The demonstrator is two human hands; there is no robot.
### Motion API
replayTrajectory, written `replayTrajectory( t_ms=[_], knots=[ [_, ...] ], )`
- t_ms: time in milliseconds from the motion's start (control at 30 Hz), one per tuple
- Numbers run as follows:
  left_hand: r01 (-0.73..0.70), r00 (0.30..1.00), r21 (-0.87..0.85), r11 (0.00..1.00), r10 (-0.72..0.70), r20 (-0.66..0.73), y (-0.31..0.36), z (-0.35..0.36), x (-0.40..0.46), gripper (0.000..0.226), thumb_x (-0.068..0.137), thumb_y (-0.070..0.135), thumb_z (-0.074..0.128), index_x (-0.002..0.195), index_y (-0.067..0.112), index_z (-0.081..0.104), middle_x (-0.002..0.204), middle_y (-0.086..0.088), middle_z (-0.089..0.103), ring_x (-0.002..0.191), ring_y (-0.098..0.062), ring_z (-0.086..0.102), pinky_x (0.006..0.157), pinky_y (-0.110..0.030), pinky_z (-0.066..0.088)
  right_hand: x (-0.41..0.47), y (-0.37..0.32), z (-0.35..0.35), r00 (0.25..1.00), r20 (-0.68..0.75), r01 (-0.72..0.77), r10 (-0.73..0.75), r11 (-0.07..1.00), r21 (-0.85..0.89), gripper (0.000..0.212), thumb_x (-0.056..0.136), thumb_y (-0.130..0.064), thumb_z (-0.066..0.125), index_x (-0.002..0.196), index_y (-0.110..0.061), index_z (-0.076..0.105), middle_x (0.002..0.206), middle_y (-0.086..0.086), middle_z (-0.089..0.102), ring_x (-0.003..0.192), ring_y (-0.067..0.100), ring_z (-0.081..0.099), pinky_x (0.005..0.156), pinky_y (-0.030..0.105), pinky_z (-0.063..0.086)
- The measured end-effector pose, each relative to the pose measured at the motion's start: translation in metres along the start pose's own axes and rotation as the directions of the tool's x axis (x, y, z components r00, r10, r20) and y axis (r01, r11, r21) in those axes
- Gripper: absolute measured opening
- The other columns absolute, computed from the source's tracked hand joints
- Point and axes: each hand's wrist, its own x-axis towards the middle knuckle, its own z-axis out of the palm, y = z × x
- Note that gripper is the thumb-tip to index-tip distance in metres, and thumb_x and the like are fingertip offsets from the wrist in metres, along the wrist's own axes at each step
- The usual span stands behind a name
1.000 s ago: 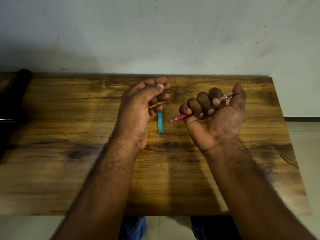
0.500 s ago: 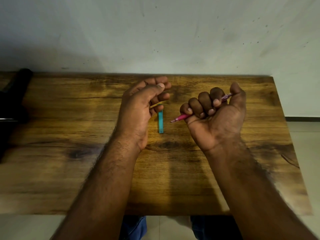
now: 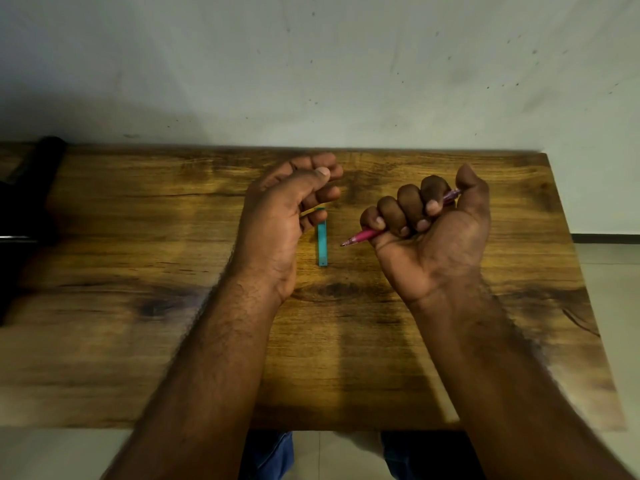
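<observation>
Vs. the frames 1 s and 0.5 s ago, almost nothing differs: both hands keep the same pose over the table, the pen sits in the same grip, the teal piece lies in the same spot. Only a slight shift of the view.

Largest to smallest:

The wooden table fills the lower part of the view, w/ a pale wall behind it. A black object sits at the table's far left edge; what it is can't be told. Blue cloth shows below the table's near edge, between the forearms.

The left hand is raised over the table centre, palm turned toward the right hand, fingers loosely curled w/ the thumb laid over them. A thin yellowish strip shows between its fingers; whether the hand really holds sth. can't be told.

The right hand is a fist, palm up, 4 fingers wrapped round a pink pen. The pen's tip sticks out past the little finger, pointing left; its other end shows between the index finger and the thumb.

The teal strip lies flat on the table, between the 2 hands, just beside the left hand's little finger and near the pen tip. Its far end is partly behind the left fingers.

No containers in view.
</observation>
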Motion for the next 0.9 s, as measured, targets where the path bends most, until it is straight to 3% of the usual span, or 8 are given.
replayTrajectory(
  t_ms=[133, 300, 433, 533, 667, 900],
  knots=[
    [0.001, 1.000, 0.005, 1.000, -0.001, -0.002, -0.0006, 0.0002, 0.0003, 0.025, 0.089, 0.026, 0.059, 0.106, 0.024, 0.076, 0.112, 0.002, 0.081, 0.100, -0.016, 0.074, 0.086, -0.037, 0.053, -0.0005, 0.0005, 0.0002, 1.000, -0.001, -0.026, 0.026, 0.999, 0.030, 0.065, 0.100, -0.063, 0.038, 0.055, -0.015, 0.038, 0.046, -0.001, 0.022, 0.049, 0.015, 0.017, 0.057, 0.030, 0.032],
    [-0.010, 1.000, 0.015, 1.000, 0.010, 0.000, -0.0010, -0.0009, 0.0002, 0.023, 0.096, 0.021, 0.056, 0.106, 0.024, 0.076, 0.112, 0.003, 0.081, 0.101, -0.015, 0.074, 0.086, -0.036, 0.053, 0.0000, 0.0000, 0.0002, 1.000, 0.006, 0.002, -0.002, 1.000, -0.011, 0.062, 0.101, -0.053, 0.038, 0.052, -0.015, 0.039, 0.044, -0.001, 0.023, 0.048, 0.015, 0.017, 0.056, 0.030, 0.033],
    [-0.010, 1.000, 0.017, 1.000, 0.010, 0.000, -0.0010, -0.0005, 0.0005, 0.022, 0.097, 0.021, 0.057, 0.106, 0.024, 0.077, 0.111, 0.003, 0.081, 0.100, -0.015, 0.074, 0.086, -0.037, 0.053, -0.0004, -0.0006, 0.0001, 1.000, -0.001, -0.012, 0.012, 1.000, 0.023, 0.064, 0.100, -0.061, 0.038, 0.055, -0.015, 0.038, 0.046, -0.001, 0.023, 0.049, 0.015, 0.016, 0.058, 0.030, 0.032],
    [-0.009, 1.000, 0.013, 1.000, 0.009, 0.002, -0.0010, -0.0006, 0.0006, 0.023, 0.093, 0.023, 0.058, 0.106, 0.024, 0.077, 0.111, 0.003, 0.081, 0.100, -0.015, 0.074, 0.087, -0.037, 0.052, 0.0005, -0.0007, 0.0004, 1.000, -0.005, 0.009, -0.009, 1.000, 0.002, 0.061, 0.102, -0.053, 0.037, 0.054, -0.015, 0.038, 0.046, -0.001, 0.022, 0.049, 0.016, 0.016, 0.057, 0.030, 0.031],
    [-0.010, 1.000, 0.006, 1.000, 0.010, 0.004, -0.0018, -0.0005, 0.0007, 0.023, 0.094, 0.022, 0.057, 0.107, 0.024, 0.077, 0.111, 0.002, 0.081, 0.101, -0.016, 0.074, 0.087, -0.037, 0.052, -0.0005, -0.0008, 0.0004, 1.000, -0.016, -0.007, 0.007, 1.000, 0.027, 0.063, 0.101, -0.060, 0.038, 0.056, -0.015, 0.039, 0.047, -0.001, 0.023, 0.050, 0.016, 0.017, 0.058, 0.030, 0.032],
    [-0.012, 1.000, 0.006, 1.000, 0.012, 0.004, -0.0011, -0.0005, 0.0007, 0.022, 0.097, 0.020, 0.057, 0.106, 0.024, 0.076, 0.111, 0.002, 0.081, 0.100, -0.015, 0.074, 0.087, -0.037, 0.052, 0.0000, -0.0005, 0.0007, 1.000, -0.014, -0.017, 0.017, 1.000, 0.010, 0.061, 0.101, -0.057, 0.039, 0.056, -0.015, 0.040, 0.046, -0.002, 0.024, 0.048, 0.015, 0.018, 0.056, 0.029, 0.033]
  ],
)
